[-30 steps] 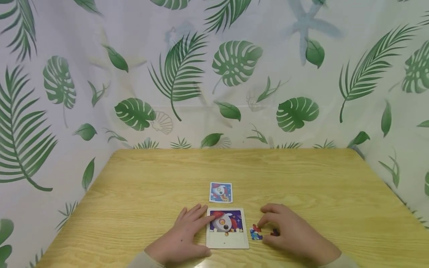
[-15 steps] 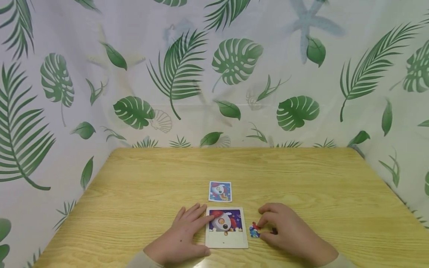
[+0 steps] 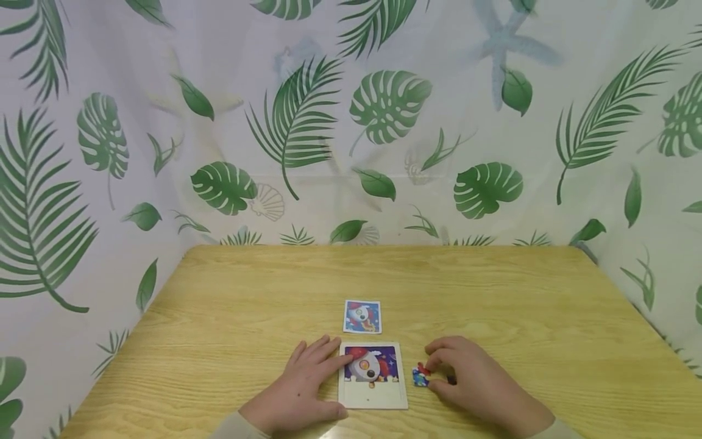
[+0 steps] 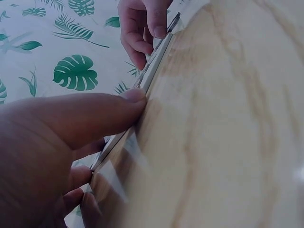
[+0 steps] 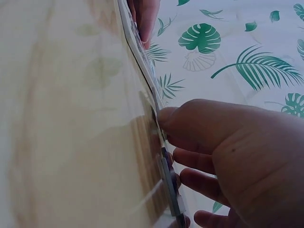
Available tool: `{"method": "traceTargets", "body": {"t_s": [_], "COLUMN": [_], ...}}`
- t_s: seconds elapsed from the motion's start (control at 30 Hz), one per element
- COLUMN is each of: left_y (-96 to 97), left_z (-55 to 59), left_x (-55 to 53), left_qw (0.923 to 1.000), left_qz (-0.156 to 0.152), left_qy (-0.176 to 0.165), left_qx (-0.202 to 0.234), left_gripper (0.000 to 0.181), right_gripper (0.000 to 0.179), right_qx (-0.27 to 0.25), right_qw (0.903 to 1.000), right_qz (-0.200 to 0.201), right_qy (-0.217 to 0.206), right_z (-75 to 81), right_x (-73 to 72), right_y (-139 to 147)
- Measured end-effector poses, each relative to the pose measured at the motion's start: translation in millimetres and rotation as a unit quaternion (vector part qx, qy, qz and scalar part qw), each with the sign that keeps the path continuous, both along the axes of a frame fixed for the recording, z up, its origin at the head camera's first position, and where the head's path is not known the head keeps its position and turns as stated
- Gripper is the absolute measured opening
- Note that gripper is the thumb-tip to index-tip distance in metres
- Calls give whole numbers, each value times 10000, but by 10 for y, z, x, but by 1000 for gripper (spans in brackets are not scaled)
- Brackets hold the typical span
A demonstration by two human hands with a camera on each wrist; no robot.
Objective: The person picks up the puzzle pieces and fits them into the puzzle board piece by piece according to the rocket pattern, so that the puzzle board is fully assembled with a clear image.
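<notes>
A square jigsaw puzzle board point(image 3: 375, 396) lies on the table, its upper half filled with a white-and-red rocket picture and its lower half bare cream. My left hand point(image 3: 304, 384) rests along its left side with fingers extended, the index fingertip over the picture's edge. Right of the board, the thumb and index finger of my right hand point(image 3: 474, 381) pinch a blue-and-red jigsaw piece point(image 3: 420, 377) close to the tabletop. Another dark piece point(image 3: 452, 379) shows partly beneath that hand. In the right wrist view, my right thumb point(image 5: 190, 118) is low beside the table surface.
Behind the board lies a small picture card point(image 3: 362, 317) with the same rocket. The wooden table point(image 3: 247, 280) reaches back to a white curtain point(image 3: 406, 158) printed with green leaves, which also hangs along both sides.
My right fingers close in on the blue-and-red piece, which shifts slightly away from me. My left hand and the board keep their places; the head view sways a little.
</notes>
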State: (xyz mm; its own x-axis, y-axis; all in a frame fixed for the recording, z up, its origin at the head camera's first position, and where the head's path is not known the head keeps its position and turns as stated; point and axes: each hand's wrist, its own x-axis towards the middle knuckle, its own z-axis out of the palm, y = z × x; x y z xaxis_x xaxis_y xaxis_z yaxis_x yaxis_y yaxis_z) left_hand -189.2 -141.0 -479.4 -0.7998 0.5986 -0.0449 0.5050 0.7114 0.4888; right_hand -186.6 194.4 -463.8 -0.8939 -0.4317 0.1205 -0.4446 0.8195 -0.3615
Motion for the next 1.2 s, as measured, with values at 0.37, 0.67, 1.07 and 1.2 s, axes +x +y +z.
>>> {"method": "traceTargets", "body": {"t_s": [0.37, 0.67, 1.07, 1.2], "left_y": [-4, -10, 3, 30], "left_z": [6, 21, 0, -19], "left_x": [2, -5, -9, -2], "left_qw": [10000, 9998, 9990, 9988], "left_qz": [-15, -20, 28, 188], "left_qy": [33, -181, -320, -138], "left_qx": [36, 64, 313, 433], "left_gripper": [85, 83, 77, 73], "right_gripper": [15, 9, 9, 11], "right_qx": [-611, -803, -450, -453], "right_qw": [9981, 9950, 9960, 9958], "right_qz": [-13, 530, 774, 796], "right_qy": [96, -265, 24, 26], "right_z": [3, 10, -62, -81], "right_x": [5, 54, 34, 28], "right_y": [-145, -573, -942, -950]}}
